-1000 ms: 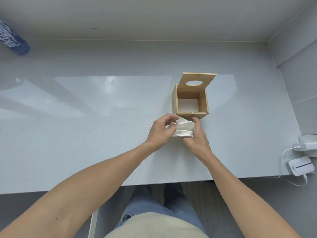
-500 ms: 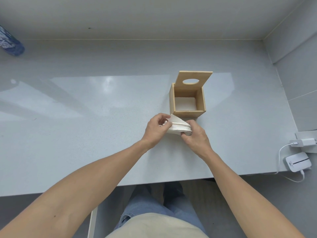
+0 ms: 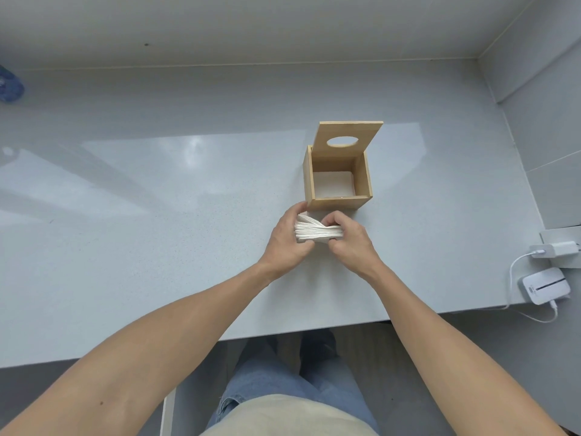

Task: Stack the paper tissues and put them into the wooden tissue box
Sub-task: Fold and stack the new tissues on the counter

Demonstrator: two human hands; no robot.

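A stack of white paper tissues [image 3: 317, 231] is pinched between both hands just in front of the wooden tissue box [image 3: 364, 177]. My left hand [image 3: 287, 239] grips the stack's left side and my right hand [image 3: 350, 239] grips its right side. The stack's top sheets bow upward in the middle. The box stands open on the grey table [image 3: 157, 215], its lid [image 3: 349, 140] with an oval hole tilted up at the back. A white bottom shows inside the box.
A white charger with a cable [image 3: 553, 250] and a small white device [image 3: 545, 286] lie at the table's right edge. A blue object [image 3: 9, 86] sits at the far left. Walls close off the back and right sides.
Both hands have shifted their grip on the tissues, squeezing the stack flatter and more level. The view has also moved slightly.
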